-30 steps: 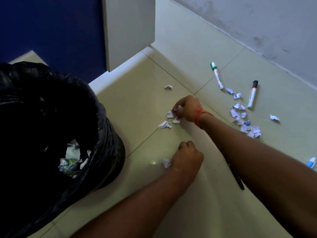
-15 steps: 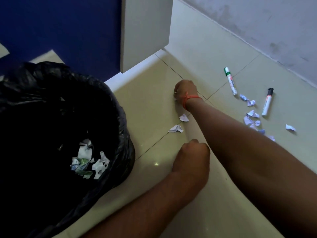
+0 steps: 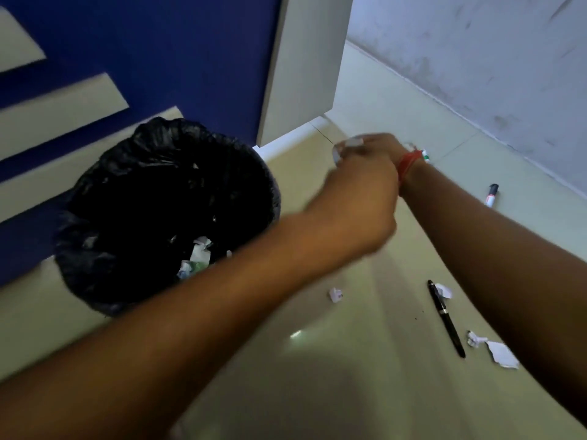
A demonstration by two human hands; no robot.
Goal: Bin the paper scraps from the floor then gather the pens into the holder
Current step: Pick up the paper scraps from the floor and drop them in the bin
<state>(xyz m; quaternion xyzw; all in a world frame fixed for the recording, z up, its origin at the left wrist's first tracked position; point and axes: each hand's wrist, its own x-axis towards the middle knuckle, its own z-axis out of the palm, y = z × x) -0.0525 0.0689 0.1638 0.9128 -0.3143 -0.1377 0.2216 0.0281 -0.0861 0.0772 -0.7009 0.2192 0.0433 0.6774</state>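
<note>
Both hands are raised together just right of the black-bagged bin [image 3: 133,173], and both are blurred by motion. My right hand [image 3: 379,149], with a red thread at the wrist, pinches white paper scraps [image 3: 352,143]. My left hand [image 3: 359,201] is a closed fist right under it, with a white scrap showing at its fingertips. More scraps lie in the bin [image 3: 198,255]. On the floor are a small scrap [image 3: 335,294], a black pen [image 3: 444,315] and further scraps [image 3: 503,354] beside it.
A black-capped marker [image 3: 491,195] lies near the grey wall on the right. The cap of a green marker [image 3: 426,154] peeks out behind my right wrist. A white cabinet panel [image 3: 305,68] and a blue wall stand behind the bin.
Both hands have lifted off the floor and come together beside the bin. The view has swung left and back, so the black pen and nearby scraps now show.
</note>
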